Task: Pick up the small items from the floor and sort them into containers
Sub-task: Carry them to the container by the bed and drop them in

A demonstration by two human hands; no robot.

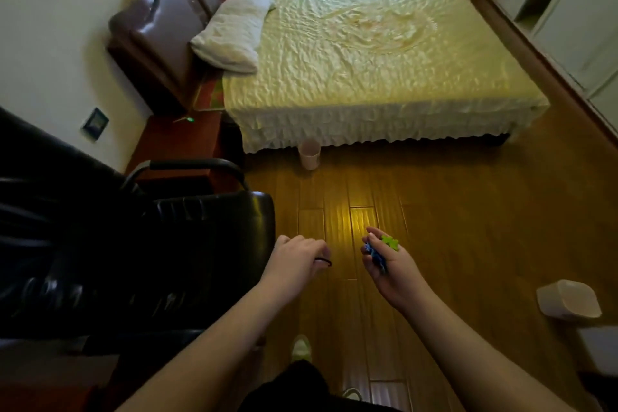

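My left hand [297,259] hangs above the wooden floor with its fingers closed on a thin dark hair tie [323,261]. To its right, my right hand [389,264] is cupped palm up and holds a small blue item [376,256] and a small green item [390,242]. A pale pink cup [309,154] stands on the floor by the bed's skirt, far ahead of both hands. A white lidded container [568,299] sits on the floor at the right.
A black leather chair [133,244] fills the left side, close to my left hand. A bed [368,60] with a yellow-green cover and a white pillow lies ahead. A red-brown nightstand [180,140] stands beside it. My feet [301,349] show below.
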